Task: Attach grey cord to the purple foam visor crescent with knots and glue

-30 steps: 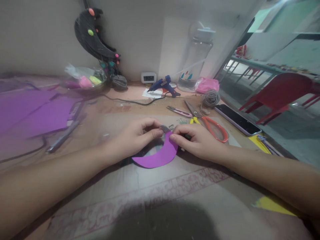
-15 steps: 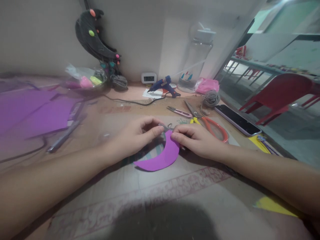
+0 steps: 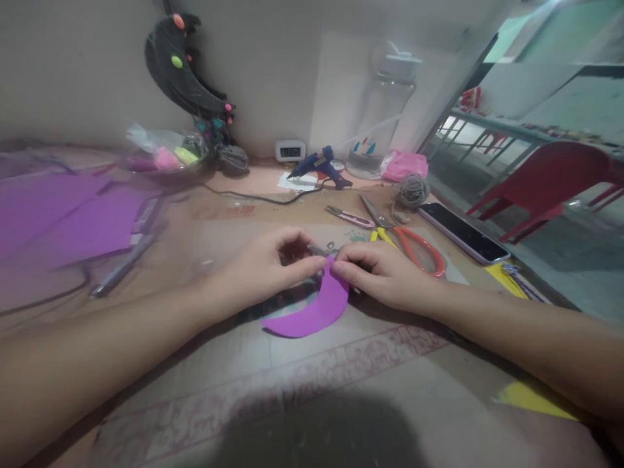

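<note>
A purple crescent moon cutout (image 3: 312,314) hangs between my hands just over the table, its lower tip pointing left. My right hand (image 3: 377,272) pinches its upper end between thumb and fingers. At that same end, the thumb of my left hand (image 3: 287,263) presses against the fingers, closed at the crescent's top edge. A small loop of grey yarn (image 3: 330,246) sticks up between the fingertips, at the top of the crescent. How the yarn meets the cutout is hidden by my fingers.
Orange-handled scissors (image 3: 419,250) and pink thread snips (image 3: 350,217) lie beyond my right hand, near a phone (image 3: 463,233) and a yarn ball (image 3: 412,190). A blue glue gun (image 3: 319,166) stands at the back. Purple sheets (image 3: 68,214) lie at left.
My left thumb has moved slightly right, nearer the crescent's top. The crescent has shifted and tilted slightly; my right hand stays on it.
</note>
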A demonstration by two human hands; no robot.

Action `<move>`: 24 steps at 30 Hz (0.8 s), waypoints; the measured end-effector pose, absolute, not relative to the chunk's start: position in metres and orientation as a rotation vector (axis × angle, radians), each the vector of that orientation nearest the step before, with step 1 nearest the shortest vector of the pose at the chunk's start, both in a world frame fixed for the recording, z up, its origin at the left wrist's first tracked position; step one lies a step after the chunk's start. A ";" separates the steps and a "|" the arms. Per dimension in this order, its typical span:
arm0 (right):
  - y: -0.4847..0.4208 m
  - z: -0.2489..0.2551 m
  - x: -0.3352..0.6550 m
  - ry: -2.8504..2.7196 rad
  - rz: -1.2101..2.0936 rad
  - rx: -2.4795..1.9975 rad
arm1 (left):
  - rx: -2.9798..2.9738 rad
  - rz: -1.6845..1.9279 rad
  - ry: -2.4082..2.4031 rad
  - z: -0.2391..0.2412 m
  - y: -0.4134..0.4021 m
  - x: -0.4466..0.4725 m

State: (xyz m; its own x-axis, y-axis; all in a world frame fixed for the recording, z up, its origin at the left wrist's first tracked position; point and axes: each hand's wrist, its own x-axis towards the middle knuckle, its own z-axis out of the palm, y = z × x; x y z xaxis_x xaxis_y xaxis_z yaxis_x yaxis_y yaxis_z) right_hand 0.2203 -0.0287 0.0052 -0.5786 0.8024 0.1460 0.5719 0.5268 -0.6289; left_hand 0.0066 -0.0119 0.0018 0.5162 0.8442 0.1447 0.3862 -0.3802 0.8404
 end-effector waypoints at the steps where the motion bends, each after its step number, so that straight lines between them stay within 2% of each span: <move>1: -0.029 0.005 0.220 -2.359 0.731 -1.114 | 1.983 0.736 1.007 0.002 -0.012 0.007; 17: -0.030 0.007 0.222 -2.365 0.709 -1.078 | 2.003 0.702 0.996 0.005 -0.012 0.006; 24: -0.013 0.028 0.232 -2.330 0.133 -1.279 | 2.064 0.647 1.007 0.004 -0.013 0.004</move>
